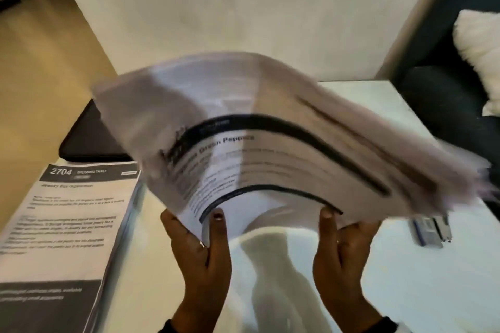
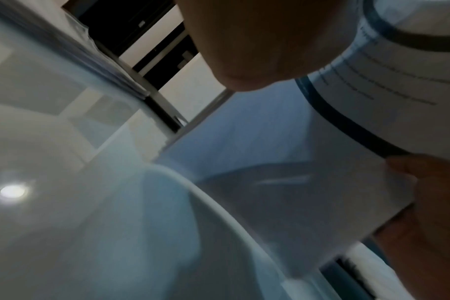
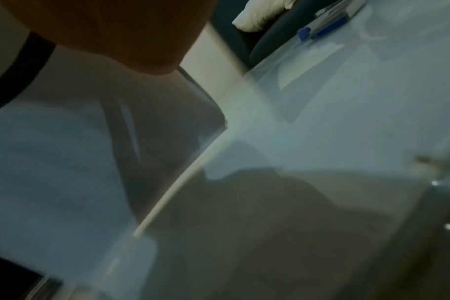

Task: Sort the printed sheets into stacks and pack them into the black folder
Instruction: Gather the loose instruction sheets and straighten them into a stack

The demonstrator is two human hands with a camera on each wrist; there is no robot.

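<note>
A thick bundle of printed sheets (image 1: 270, 143) hangs bowed and blurred above the white table (image 1: 378, 265); its top page has a dark header band. My left hand (image 1: 200, 235) grips the bundle's near left edge, thumb on top. My right hand (image 1: 341, 232) grips the near right edge the same way. In the left wrist view the curved printed sheets (image 2: 373, 91) show with the other hand's thumb on them. A second stack of printed sheets (image 1: 70, 224), headed "2704 Dressing Table", lies at the left. The black folder (image 1: 89, 140) lies behind that stack, partly hidden by the held bundle.
A stapler-like blue and silver item (image 1: 430, 230) lies on the table at the right, also seen as a blue item (image 3: 324, 28) in the right wrist view. A dark seat with a white cushion (image 1: 479, 46) stands beyond the table's right edge. The wall is behind.
</note>
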